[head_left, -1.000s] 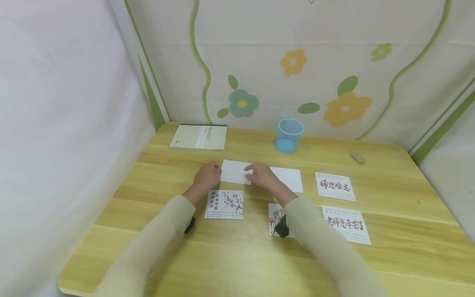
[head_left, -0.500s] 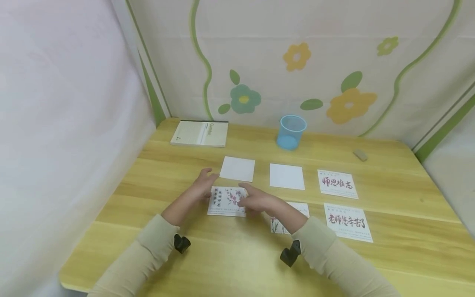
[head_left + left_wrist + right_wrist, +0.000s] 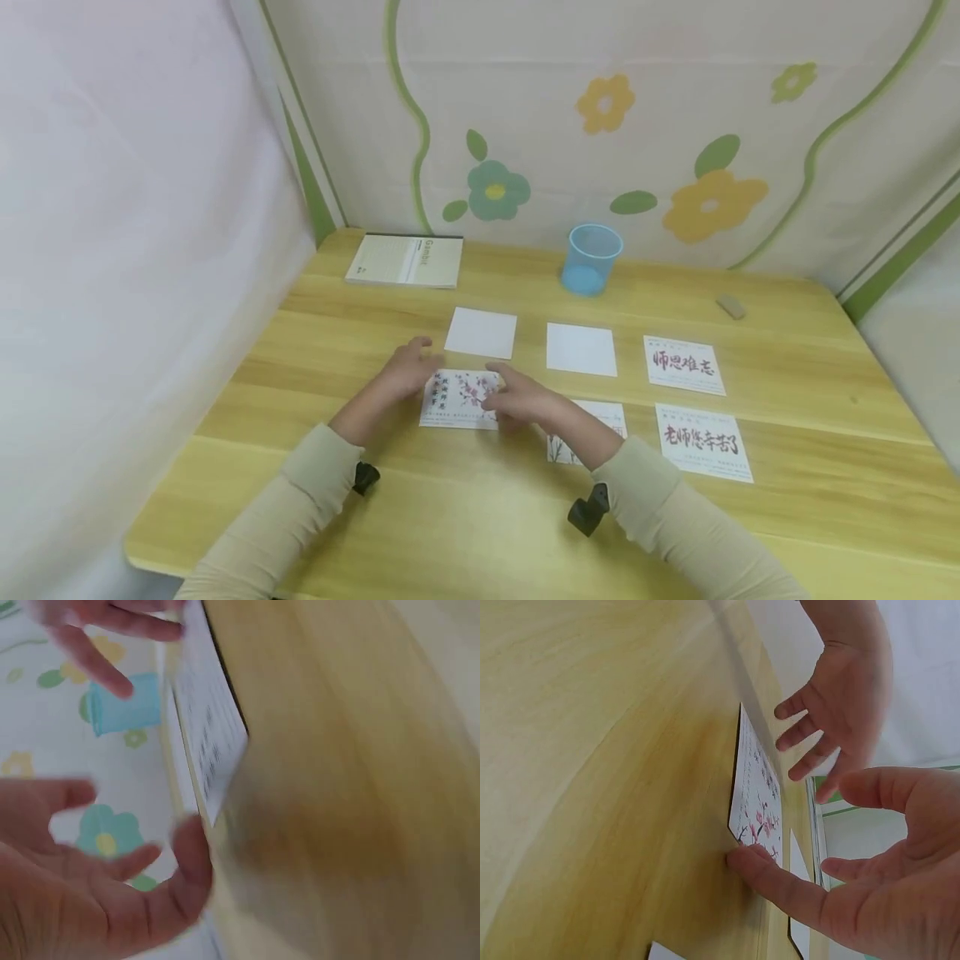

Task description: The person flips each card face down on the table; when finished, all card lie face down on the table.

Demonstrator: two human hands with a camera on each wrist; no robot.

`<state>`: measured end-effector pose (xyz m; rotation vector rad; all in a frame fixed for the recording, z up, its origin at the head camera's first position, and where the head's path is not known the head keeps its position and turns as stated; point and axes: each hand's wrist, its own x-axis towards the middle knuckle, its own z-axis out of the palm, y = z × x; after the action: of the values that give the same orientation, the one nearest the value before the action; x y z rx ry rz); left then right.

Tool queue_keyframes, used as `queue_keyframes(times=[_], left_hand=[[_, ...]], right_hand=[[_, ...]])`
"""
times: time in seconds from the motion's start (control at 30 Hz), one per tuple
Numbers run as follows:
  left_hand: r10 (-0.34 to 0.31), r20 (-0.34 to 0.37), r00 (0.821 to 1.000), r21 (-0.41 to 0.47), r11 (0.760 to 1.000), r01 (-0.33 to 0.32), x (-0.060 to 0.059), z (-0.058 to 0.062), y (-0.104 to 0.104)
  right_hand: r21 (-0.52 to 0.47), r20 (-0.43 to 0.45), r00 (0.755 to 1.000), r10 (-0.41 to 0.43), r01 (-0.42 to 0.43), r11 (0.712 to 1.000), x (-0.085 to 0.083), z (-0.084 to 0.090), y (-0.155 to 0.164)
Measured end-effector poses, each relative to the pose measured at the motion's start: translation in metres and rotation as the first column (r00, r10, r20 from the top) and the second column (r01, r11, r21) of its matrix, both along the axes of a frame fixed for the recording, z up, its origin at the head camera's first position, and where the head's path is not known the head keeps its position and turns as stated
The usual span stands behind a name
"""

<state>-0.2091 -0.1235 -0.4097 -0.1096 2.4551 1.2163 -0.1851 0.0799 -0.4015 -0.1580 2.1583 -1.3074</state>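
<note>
Blossom card (image 3: 460, 399), printed with pink flowers and dark characters, lies flat on the wooden bench (image 3: 465, 517) toward its near-left part, between both hands. At the card's left edge sits the left hand (image 3: 405, 372), fingers spread and relaxed, their tips at the card's border; the left wrist view is too blurred to show contact, though nothing is grasped. From the other side the right hand (image 3: 517, 402) reaches in, fingers straight, and one fingertip (image 3: 742, 859) presses the bench right at the card's near corner, touching its edge.

Just beyond the card lies a blank white card (image 3: 481, 332), with a second blank card (image 3: 581, 349) to its right. Farther right, two cards with large characters sit one behind the other: a purple one (image 3: 683, 365) and a red one (image 3: 703, 442). Another flower card (image 3: 592, 417) is partly hidden under the right forearm. Along the far edge rest a pale book (image 3: 405, 261) near the left corner, a blue cup (image 3: 591, 258) around the middle, and a small grey block (image 3: 731, 307) toward the right.
</note>
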Motion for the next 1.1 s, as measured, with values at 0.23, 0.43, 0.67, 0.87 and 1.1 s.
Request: queue_keyframes(times=[0.23,0.43,0.67,0.87,1.1], left_hand=[[-0.307,-0.09,0.947,-0.448,0.862,0.237,0.002,-0.011,-0.006],[-0.261,-0.105,0.96,-0.291,0.931,0.221,-0.005,-0.015,-0.005],[-0.197,0.123,0.973,0.593,0.8,0.087,0.003,-0.001,0.006],[-0.06,0.098,0.993,0.46,0.888,0.008,0.011,-0.004,0.011],[0.064,0.014,0.998,0.308,0.949,-0.065,0.008,-0.014,0.0]], right_hand=[[0.004,-0.022,1.0,0.013,-0.013,1.0,0.0,0.0,0.001],[0.033,-0.058,0.998,0.027,-0.025,0.999,0.001,-0.002,-0.002],[-0.168,-0.046,0.999,-0.022,0.014,0.986,0.005,0.002,-0.008],[-0.436,-0.011,0.941,-0.339,0.3,0.848,0.007,0.006,0.002],[-0.27,-0.127,0.945,-0.301,0.259,0.927,0.001,-0.013,0.022]])
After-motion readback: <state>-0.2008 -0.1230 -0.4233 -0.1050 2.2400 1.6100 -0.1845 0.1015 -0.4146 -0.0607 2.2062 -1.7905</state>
